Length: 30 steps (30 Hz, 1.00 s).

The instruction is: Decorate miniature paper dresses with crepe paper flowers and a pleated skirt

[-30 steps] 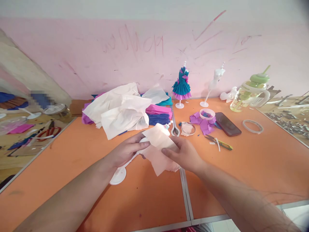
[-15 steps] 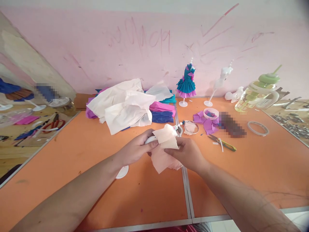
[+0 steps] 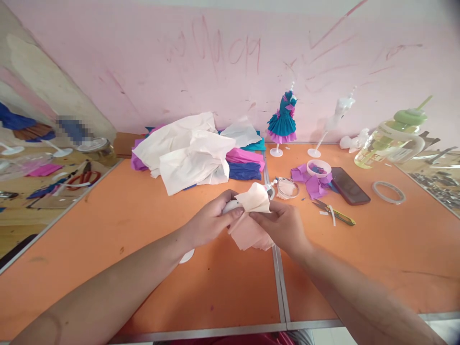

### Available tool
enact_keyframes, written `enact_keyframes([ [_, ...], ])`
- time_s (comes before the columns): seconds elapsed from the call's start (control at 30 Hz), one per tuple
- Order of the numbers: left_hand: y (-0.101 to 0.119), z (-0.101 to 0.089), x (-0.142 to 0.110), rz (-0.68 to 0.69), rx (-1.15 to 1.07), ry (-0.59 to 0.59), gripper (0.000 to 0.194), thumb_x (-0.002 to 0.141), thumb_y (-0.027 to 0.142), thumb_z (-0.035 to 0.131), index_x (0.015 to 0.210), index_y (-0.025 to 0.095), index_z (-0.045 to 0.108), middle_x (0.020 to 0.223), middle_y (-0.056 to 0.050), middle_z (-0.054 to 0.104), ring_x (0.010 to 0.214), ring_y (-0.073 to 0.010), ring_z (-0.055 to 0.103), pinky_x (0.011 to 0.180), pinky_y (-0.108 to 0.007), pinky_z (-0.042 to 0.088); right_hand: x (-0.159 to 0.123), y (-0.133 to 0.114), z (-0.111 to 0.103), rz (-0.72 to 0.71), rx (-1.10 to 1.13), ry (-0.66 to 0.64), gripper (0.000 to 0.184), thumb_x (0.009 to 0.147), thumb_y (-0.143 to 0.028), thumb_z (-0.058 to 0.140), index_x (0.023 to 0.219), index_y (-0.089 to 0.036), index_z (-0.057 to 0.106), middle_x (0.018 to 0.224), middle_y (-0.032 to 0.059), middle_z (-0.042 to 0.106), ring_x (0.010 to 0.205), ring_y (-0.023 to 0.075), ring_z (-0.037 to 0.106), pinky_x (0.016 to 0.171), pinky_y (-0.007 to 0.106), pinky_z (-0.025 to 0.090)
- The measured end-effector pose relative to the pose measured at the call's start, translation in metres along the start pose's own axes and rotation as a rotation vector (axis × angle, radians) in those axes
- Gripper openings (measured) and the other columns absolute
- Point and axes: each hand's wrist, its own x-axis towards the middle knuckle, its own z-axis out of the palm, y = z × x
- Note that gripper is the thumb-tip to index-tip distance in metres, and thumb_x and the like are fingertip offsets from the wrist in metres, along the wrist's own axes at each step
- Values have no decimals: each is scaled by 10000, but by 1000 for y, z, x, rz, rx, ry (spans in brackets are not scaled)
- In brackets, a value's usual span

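My left hand [image 3: 212, 218] is closed around a small white dress-form mannequin [image 3: 230, 206], which lies tilted with its neck pointing right. Its round base [image 3: 187, 256] shows below my left wrist. A piece of cream crepe paper [image 3: 253, 232] wraps the front of the mannequin's torso and hangs below it. My right hand [image 3: 287, 225] pinches this paper between thumb and fingers at the waist, where it bunches into folds. The fingertips behind the form are hidden. Just beyond my right hand lies a metal ring [image 3: 288, 188] on a paper scrap.
Behind my hands is a pile of white crepe paper [image 3: 194, 153] with coloured sheets. A dressed mannequin [image 3: 282, 122] and a bare one [image 3: 336, 117] stand near the wall. To the right are yellow-handled snips [image 3: 336, 213], a phone [image 3: 349, 186], a tape roll [image 3: 388, 192] and a jug [image 3: 390, 139].
The crepe paper is now gathered into tighter folds at the mannequin's waist, and its upper part has spread out. My right fingers have pressed in closer to my left thumb. The view has shifted slightly.
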Motion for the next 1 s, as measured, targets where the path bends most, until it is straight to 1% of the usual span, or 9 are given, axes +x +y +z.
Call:
enact_keyframes([
  [0.07,3,1,-1,-26,-14,-17,339,936,496,524,1134,222,505,847,-3,557,744,-163,530,655,-294,439,0,1,2,-10,-23,35,291,775,-464,686,924,-229,773,736,-11,715,675,165,608,556,230,444],
  [0.2,6,3,-2,-43,78,-1,422,841,441,676,1163,241,488,983,-19,587,882,-207,568,722,-315,456,0,4,4,-71,-103,101,300,774,-470,677,760,-174,728,622,-21,624,597,123,501,524,218,377],
  [0.3,3,4,-1,-68,97,33,326,883,406,621,1138,245,495,933,-9,582,854,-200,570,709,-317,459,1,5,4,-81,-116,99,323,786,-494,664,755,-175,708,610,-30,589,581,109,470,515,213,352],
  [0.4,-1,2,1,-66,49,12,292,902,427,587,1105,238,496,895,-4,558,780,-178,545,651,-301,454,4,7,-2,-149,-182,120,381,756,-549,690,695,-179,628,581,-43,531,555,97,431,490,212,322],
  [0.47,-3,-2,2,-62,13,-3,313,886,438,611,1089,232,492,895,-6,546,763,-169,534,629,-290,451,6,8,-7,-246,-229,174,422,704,-569,739,702,-189,557,594,-53,519,551,91,429,500,215,339],
  [0.53,-4,-5,3,-65,-36,-40,328,873,436,633,1077,225,487,902,-9,538,772,-163,532,629,-279,453,8,10,-12,-339,-236,211,431,683,-559,767,775,-200,547,643,-52,556,565,93,467,536,222,383],
  [0.63,-1,-7,2,-74,-127,-108,338,858,427,658,1054,213,484,885,-8,536,772,-151,533,636,-264,456,8,11,-15,-427,-225,208,345,734,-500,746,792,-198,589,678,-30,604,604,108,527,589,241,429],
  [0.8,5,-6,1,-134,-194,-146,443,823,444,697,1150,217,504,977,-37,574,796,-156,548,618,-249,460,8,8,-14,-389,-86,169,273,765,-409,731,696,-193,580,645,-27,573,602,114,519,599,256,466],
  [1.0,4,-9,0,-139,-156,-169,484,830,459,694,1201,215,502,980,-48,575,780,-153,547,598,-239,460,5,5,-17,-418,-42,75,264,780,-420,724,768,-199,580,700,-8,597,653,137,541,650,296,509],
])
